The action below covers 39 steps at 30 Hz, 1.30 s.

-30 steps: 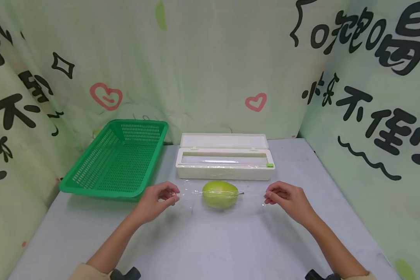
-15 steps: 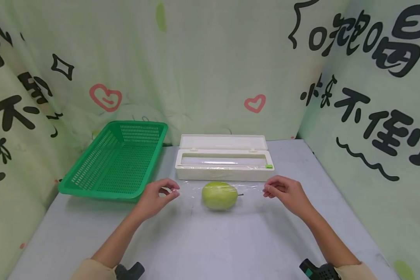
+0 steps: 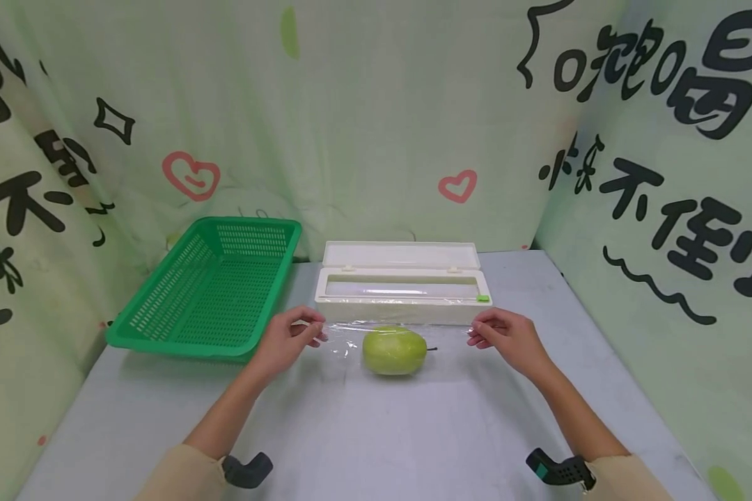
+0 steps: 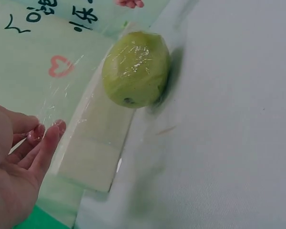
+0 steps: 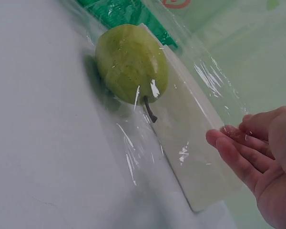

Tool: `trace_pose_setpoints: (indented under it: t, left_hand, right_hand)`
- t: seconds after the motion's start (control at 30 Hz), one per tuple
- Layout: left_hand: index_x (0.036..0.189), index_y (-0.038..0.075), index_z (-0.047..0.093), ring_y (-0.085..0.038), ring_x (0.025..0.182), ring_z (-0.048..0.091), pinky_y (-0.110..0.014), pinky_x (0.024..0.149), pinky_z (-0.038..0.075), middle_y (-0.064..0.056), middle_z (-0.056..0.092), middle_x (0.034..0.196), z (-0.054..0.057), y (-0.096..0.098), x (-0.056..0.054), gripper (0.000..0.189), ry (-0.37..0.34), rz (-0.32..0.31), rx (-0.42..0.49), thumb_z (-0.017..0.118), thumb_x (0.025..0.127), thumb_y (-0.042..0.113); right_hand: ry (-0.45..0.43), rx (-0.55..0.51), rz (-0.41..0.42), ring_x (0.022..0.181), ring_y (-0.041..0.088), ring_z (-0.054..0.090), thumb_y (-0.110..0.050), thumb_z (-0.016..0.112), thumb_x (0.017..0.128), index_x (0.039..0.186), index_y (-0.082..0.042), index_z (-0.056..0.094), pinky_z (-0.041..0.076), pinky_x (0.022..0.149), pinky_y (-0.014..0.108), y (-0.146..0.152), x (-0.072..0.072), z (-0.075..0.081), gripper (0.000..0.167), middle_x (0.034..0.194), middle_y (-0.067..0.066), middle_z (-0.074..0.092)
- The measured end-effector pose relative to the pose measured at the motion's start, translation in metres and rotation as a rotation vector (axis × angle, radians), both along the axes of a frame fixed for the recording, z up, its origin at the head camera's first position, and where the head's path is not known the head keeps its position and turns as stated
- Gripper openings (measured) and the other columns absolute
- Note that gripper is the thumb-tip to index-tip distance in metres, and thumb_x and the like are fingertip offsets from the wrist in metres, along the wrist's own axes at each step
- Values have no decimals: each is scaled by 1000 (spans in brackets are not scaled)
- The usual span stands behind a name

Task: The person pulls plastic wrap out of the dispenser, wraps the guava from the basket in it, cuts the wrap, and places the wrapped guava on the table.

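Observation:
A green pear (image 3: pixel 393 351) lies on its side on the table, its stem pointing right. Clear plastic wrap (image 5: pixel 209 76) stretches between the two hands, over and behind the pear. The left hand (image 3: pixel 290 339) pinches the wrap's left end between thumb and fingers; the left wrist view shows this left hand (image 4: pixel 24 164) at the film's edge. On the right, the right hand (image 3: pixel 507 339) pinches the other end, seen closely as the right hand (image 5: pixel 264 152) in the right wrist view. Just behind the pear stands a white wrap dispenser box (image 3: pixel 404 311), its lid raised and a film roll inside.
A green plastic basket (image 3: pixel 203 285) stands at the back left of the white table (image 3: pixel 401 431). A patterned curtain (image 3: pixel 363 125) hangs behind and along both sides. The dispenser has a small green cutter slider (image 3: pixel 482 298) at its right end.
Both hands have moved slightly up and away from the person, carrying the wrap's edge from across the pear's middle toward its far side. The pear stays in place.

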State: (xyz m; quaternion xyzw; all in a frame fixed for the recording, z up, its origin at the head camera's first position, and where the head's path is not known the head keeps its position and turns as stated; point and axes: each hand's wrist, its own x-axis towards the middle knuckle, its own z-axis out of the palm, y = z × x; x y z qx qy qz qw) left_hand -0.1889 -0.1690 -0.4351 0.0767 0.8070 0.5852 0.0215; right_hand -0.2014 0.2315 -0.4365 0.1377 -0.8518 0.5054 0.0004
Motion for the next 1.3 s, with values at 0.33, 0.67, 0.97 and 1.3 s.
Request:
trace_pose_setpoints:
  t: [0.33, 0.67, 0.97, 1.3]
  left_hand:
    - [107, 0, 64, -28, 74, 71, -26, 71, 58, -19, 64, 101, -8, 7, -13, 17, -13, 103, -34, 62, 93, 11]
    - [103, -2, 65, -37, 67, 68, -30, 60, 58, -18, 63, 96, -20, 13, -24, 14, -26, 158, -19, 64, 92, 7]
    - [93, 0, 68, -13, 52, 66, -28, 53, 56, -13, 64, 85, -31, 16, -30, 7, -114, 230, -89, 65, 89, 5]
    - [91, -3, 69, -16, 56, 69, -26, 51, 55, -13, 66, 82, -38, 19, -33, 8, -175, 236, -72, 66, 87, 3]
  right_hand:
    - [-37, 21, -50, 74, 23, 72, -10, 60, 95, 104, 9, 60, 59, 67, 25, -6, -15, -9, 21, 90, 23, 69]
    - [-74, 4, -90, 69, 19, 72, -8, 59, 95, 105, 11, 60, 60, 66, 32, -11, -24, -20, 21, 87, 23, 69]
    - [-171, 85, -180, 56, 17, 67, -11, 60, 95, 104, 7, 64, 57, 54, 26, -16, -29, -28, 20, 84, 19, 71]
    - [-175, 132, -237, 48, 16, 64, -13, 61, 95, 104, 4, 66, 54, 50, 27, -19, -30, -31, 20, 91, 20, 73]
